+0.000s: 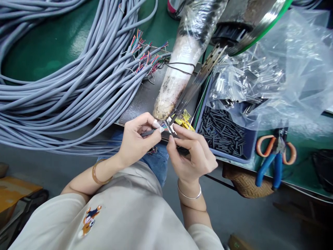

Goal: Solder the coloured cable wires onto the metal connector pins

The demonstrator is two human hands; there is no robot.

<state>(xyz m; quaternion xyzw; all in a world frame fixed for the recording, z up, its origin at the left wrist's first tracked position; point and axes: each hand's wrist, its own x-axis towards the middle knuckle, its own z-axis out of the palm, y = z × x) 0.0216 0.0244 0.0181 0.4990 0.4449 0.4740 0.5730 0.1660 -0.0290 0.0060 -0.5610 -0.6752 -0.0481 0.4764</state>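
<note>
My left hand (139, 139) pinches the end of a grey multi-core cable (147, 133), close behind its fanned-out coloured wires (165, 127). Between thumb and fingers, my right hand (192, 149) grips a small metal connector (171, 130) that the wire ends meet. Whether each wire is joined to it I cannot tell. Just above the connector is the dark tip of a soldering tool (173, 117), beside a soot-stained, plastic-wrapped white tube (177, 76). A yellow piece (187, 123) lies right behind my right fingertips.
Many grey cables (85, 86) with stripped ends spread across the left of the green bench. To the right, a blue tray (249, 146) holds short black tubes (221, 132) under a plastic bag of metal connectors (247, 76). Blue-handled cutters (275, 163) and orange-handled scissors (265, 146) lie by the edge. A green-rimmed spool (270, 27) hangs above.
</note>
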